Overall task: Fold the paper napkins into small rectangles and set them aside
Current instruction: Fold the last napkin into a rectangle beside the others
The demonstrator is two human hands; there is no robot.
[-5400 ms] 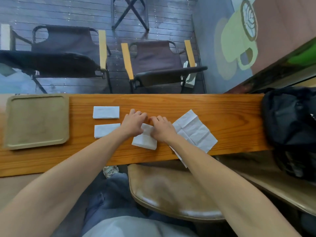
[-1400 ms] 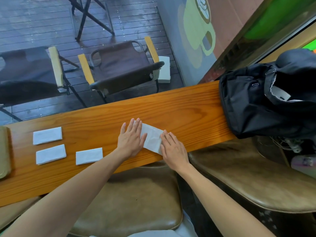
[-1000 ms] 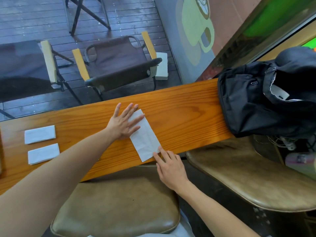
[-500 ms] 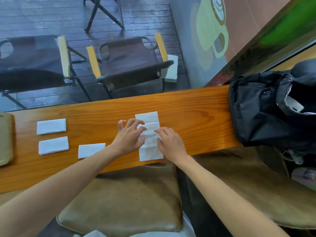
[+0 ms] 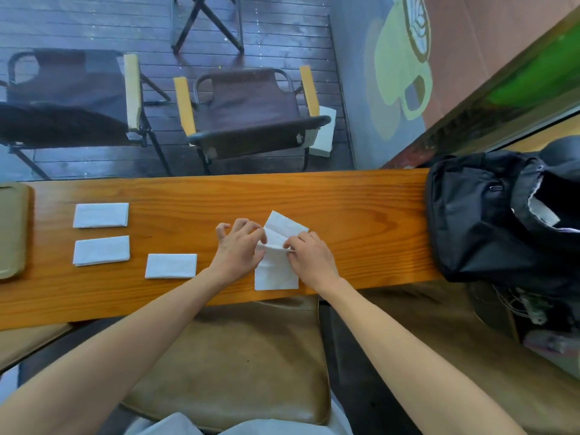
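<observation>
2 hands, left hand and right hand, pinch the napkin along its crease.

Both bare forearms extend forward from the lower edge of the view and converge toward the centre. The left hand is palm down, wrist slightly raised, with the fingers curled and spread; the thumb and index finger meet in a pinch at its right side. The right hand is palm down, knuckles raised, with thumb and index finger pinched together and pointing left. The 2 pinches face each other, close together but not touching. Both wrists are straight, in line with the forearms.
</observation>
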